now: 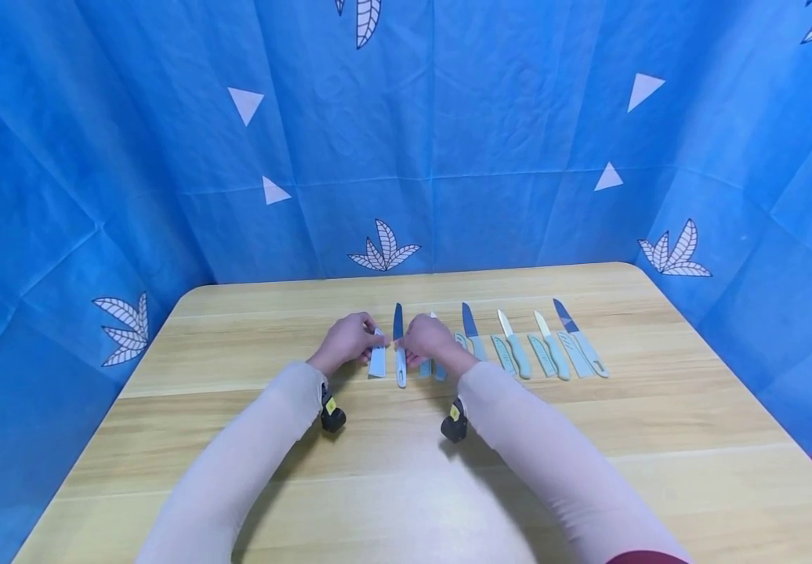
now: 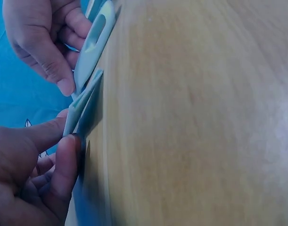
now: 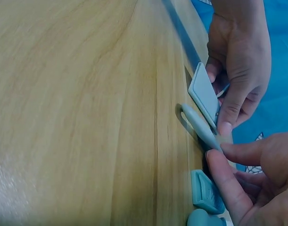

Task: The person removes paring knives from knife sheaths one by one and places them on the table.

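Note:
My left hand (image 1: 348, 341) pinches a pale blue-green knife sheath (image 1: 378, 363) between thumb and fingers, its lower end tilted off the wood in the left wrist view. Just right of it lies a knife (image 1: 401, 366) with a dark blade pointing away from me and a pale handle. My right hand (image 1: 431, 338) pinches that handle (image 3: 201, 126) near the blade. Sheath and knife are side by side, apart. Fingers hide part of the sheath and the middle of the knife. Another sheath (image 3: 206, 192) sits close by my right fingers.
To the right runs a row of several knives, some dark-bladed (image 1: 473, 329), some white-bladed (image 1: 515, 345), with sheaths (image 1: 541, 355) between them. My right hand partly covers the row's near end. The wooden table (image 1: 237, 446) meets a blue patterned curtain (image 1: 505, 117) behind.

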{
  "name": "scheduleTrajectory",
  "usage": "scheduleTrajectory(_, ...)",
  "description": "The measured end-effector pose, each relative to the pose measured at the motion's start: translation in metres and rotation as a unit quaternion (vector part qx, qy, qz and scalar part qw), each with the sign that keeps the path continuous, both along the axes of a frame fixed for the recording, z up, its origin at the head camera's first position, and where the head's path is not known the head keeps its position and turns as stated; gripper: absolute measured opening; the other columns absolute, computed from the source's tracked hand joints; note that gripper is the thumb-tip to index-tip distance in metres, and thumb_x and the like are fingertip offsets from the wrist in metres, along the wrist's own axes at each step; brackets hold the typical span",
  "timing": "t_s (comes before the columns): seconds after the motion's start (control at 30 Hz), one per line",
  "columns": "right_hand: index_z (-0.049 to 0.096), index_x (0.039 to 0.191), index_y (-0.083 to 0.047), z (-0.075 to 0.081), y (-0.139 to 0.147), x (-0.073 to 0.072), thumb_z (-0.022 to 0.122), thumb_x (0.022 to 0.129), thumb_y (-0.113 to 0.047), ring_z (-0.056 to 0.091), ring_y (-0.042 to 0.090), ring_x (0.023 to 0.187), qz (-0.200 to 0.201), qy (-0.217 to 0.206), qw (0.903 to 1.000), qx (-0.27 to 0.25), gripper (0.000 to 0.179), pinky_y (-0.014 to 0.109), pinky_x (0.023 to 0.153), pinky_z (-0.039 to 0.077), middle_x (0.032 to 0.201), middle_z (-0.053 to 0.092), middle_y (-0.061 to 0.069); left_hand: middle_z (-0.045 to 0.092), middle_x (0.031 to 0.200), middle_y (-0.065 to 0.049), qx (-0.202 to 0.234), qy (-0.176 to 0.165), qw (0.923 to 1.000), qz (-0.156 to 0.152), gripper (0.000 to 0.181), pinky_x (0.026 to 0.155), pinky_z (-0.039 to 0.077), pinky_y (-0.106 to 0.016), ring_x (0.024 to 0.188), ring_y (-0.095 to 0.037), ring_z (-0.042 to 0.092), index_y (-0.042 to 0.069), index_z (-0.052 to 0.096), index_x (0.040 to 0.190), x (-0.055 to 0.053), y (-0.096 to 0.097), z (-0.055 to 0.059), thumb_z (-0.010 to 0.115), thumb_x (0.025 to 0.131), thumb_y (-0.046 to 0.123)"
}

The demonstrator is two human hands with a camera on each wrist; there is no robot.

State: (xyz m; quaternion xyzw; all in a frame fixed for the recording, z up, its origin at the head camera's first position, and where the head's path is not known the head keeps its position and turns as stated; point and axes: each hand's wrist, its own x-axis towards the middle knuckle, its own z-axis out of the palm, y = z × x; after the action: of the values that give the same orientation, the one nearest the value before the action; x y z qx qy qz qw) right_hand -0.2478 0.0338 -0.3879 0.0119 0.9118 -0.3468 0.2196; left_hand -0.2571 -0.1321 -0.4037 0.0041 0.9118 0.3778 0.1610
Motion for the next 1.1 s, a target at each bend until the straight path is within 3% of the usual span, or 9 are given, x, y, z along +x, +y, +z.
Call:
scheduleTrajectory(0.3, 0.069, 0.074, -0.006, -0.0002, 0.0004, 0.0017, 0.068, 0.094, -0.023, 0.067, 0.013, 0.057, 0.014, 0.030, 0.9989, 0.035, 0.026, 0.022, 0.056, 0.057, 0.067, 0.068, 0.004, 0.064, 0.079, -0.009, 0.030, -0.009, 0.9995, -0.004, 0.025, 0.049, 0.053, -0.023, 0.059, -0.015, 0.060, 0.006, 0.056, 0.106, 0.0006, -0.0037, -0.0021, 0.072, 0.091, 0.018)
scheduleTrajectory(0.57, 0.069, 0.074, -0.008, -0.0007, -0.0020, 0.0025, 0.067, 0.094, -0.027, 0.066, 0.010, 0.054, 0.028, 0.055, 0.9946, 0.083, 0.028, 0.027, 0.072, 0.057, 0.061, 0.067, 0.000, 0.064, 0.081, -0.010, 0.031, -0.010, 0.9995, -0.001, 0.022, 0.050, 0.053, -0.022, 0.059, -0.014, 0.060, 0.006, 0.057, 0.106, 0.0010, -0.0038, -0.0031, 0.071, 0.092, 0.015)
scheduleTrajectory(0.77, 0.069, 0.074, -0.008, -0.0003, -0.0027, 0.0027, 0.067, 0.095, -0.027, 0.066, 0.010, 0.053, 0.027, 0.059, 0.9941, 0.087, 0.028, 0.030, 0.077, 0.057, 0.060, 0.067, 0.000, 0.065, 0.080, -0.010, 0.030, -0.011, 0.9995, 0.001, 0.022, 0.050, 0.054, -0.022, 0.059, -0.014, 0.061, 0.006, 0.058, 0.104, 0.0008, -0.0039, -0.0029, 0.072, 0.091, 0.015)
scheduleTrajectory(1.1, 0.069, 0.078, -0.007, 0.0037, -0.0002, 0.0057, 0.065, 0.096, -0.027, 0.066, 0.011, 0.055, 0.018, 0.059, 0.9957, 0.069, 0.027, 0.029, 0.071, 0.057, 0.063, 0.067, 0.001, 0.068, 0.083, -0.008, 0.025, 0.002, 0.9995, -0.016, 0.025, 0.057, 0.058, -0.026, 0.067, -0.018, 0.066, 0.005, 0.058, 0.105, 0.0024, -0.0085, 0.0021, 0.073, 0.090, 0.019)
